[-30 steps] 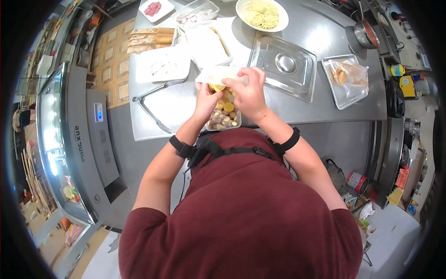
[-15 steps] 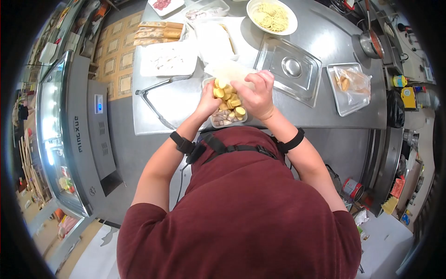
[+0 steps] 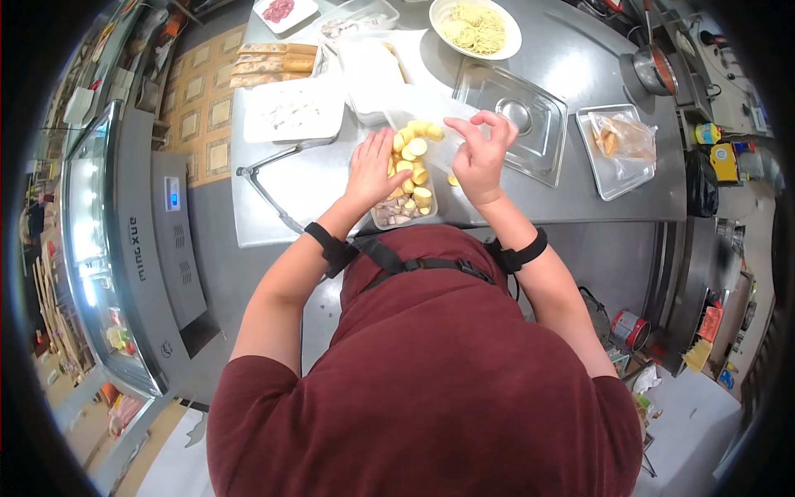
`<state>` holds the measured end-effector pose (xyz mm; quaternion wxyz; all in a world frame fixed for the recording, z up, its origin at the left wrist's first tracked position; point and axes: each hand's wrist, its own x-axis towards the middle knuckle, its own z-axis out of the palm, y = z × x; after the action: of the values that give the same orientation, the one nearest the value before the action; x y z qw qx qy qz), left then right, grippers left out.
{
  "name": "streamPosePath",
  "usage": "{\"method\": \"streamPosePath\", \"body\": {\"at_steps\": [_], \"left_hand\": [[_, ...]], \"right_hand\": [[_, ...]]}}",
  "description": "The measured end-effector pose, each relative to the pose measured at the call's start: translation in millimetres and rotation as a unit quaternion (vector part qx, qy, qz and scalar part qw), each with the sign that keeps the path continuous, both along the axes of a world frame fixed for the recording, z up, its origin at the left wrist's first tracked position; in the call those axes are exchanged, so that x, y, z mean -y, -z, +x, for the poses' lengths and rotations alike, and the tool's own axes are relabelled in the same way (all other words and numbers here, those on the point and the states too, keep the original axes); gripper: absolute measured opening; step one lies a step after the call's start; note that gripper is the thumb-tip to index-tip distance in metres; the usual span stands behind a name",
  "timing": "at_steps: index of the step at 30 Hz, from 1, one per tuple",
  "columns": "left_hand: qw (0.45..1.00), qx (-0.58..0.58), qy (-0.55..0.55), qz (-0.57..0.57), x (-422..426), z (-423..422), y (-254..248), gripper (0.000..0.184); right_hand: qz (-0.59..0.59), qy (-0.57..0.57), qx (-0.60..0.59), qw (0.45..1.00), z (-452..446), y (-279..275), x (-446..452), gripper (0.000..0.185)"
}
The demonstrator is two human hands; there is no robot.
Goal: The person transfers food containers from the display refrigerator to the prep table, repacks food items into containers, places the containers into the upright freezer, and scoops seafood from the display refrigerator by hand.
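Observation:
A clear plastic container stands at the table's near edge. Yellow round-cut pieces fill most of it, with pale pinkish-brown pieces at its near end. My left hand lies along the container's left side, fingers straight and together, the thumb over the yellow pieces. Above the right side, my right hand has its thumb and fingers closed on a translucent plastic bag. More yellow pieces show at the bag's mouth. One yellow piece lies to the right of the container.
Beyond are a white tray of pale pieces, wrapped long packs and a bowl of noodles. A clear lid and a metal tray with a bagged item lie right. Folded metal tongs lie left.
My left hand has gone from curling at the pieces to lying flat at the container's side. The right hand moved slightly right with the bag, and a yellow piece now shows beside the container.

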<state>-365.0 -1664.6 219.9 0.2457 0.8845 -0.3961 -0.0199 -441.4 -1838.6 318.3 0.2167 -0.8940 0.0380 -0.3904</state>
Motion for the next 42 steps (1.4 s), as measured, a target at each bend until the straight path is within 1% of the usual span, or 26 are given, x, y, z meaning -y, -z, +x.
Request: {"method": "streamPosePath", "body": {"at_steps": [2,5,8,11,14,17,18,20,21,24,25,27,28,30,31,34,37,40,42], "left_hand": [[0.999,-0.001,0.038,0.028,-7,2,5,0.067],[0.997,0.013,0.068,0.032,-13,5,12,0.065],[0.998,-0.023,0.049,-0.023,-5,3,-7,0.062],[0.992,0.065,0.085,0.065,-5,1,15,0.060],[0.995,0.011,0.094,0.042,-6,7,16,0.058],[0.995,-0.049,0.072,-0.055,-9,1,-10,0.051],[0.989,-0.023,0.142,-0.034,-7,-3,-21,0.047],[0.960,0.029,0.279,0.007,1,-13,-36,0.041],[0.936,0.057,0.343,-0.045,6,-16,-31,0.032],[0.900,0.097,0.424,-0.027,17,-19,-16,0.021],[0.904,0.125,0.409,-0.006,18,-17,-9,0.020],[0.907,0.180,0.378,0.037,17,-9,-3,0.020],[0.922,0.168,0.347,0.020,16,-6,-2,0.019],[0.947,0.146,0.286,-0.012,11,1,-5,0.018],[0.952,0.150,0.266,0.002,9,4,-8,0.022],[0.949,0.132,0.286,-0.011,14,1,-13,0.026],[0.946,0.119,0.299,-0.043,20,-4,-12,0.030],[0.955,0.137,0.257,-0.050,23,3,-7,0.026],[0.967,0.124,0.220,-0.041,19,8,-7,0.023]], "right_hand": [[0.021,0.024,-0.007,0.999,-2,0,5,0.045],[0.059,0.060,-0.019,0.996,-3,3,14,0.047],[0.093,0.070,-0.019,0.993,-1,6,17,0.047],[0.110,0.079,-0.019,0.991,-1,7,15,0.047],[0.137,0.100,-0.016,0.985,0,12,24,0.047],[0.176,0.125,-0.013,0.976,-4,14,37,0.046],[0.186,0.135,-0.012,0.973,-5,14,40,0.046],[0.196,0.156,-0.014,0.968,-9,15,45,0.046],[0.198,0.165,-0.016,0.966,-11,15,48,0.046],[0.200,0.189,-0.025,0.961,-17,15,54,0.046],[0.200,0.197,-0.028,0.959,-20,14,56,0.046],[0.242,0.191,-0.025,0.951,-24,15,59,0.046],[0.264,0.189,-0.023,0.946,-27,16,60,0.046],[0.245,0.188,-0.025,0.951,-31,19,64,0.046],[0.236,0.188,-0.026,0.953,-32,20,65,0.045],[0.266,0.188,-0.023,0.945,-34,20,63,0.045],[0.259,0.187,-0.029,0.947,-34,20,62,0.045],[0.255,0.179,-0.021,0.950,-35,20,63,0.045],[0.255,0.177,-0.020,0.950,-36,17,63,0.045]]}}
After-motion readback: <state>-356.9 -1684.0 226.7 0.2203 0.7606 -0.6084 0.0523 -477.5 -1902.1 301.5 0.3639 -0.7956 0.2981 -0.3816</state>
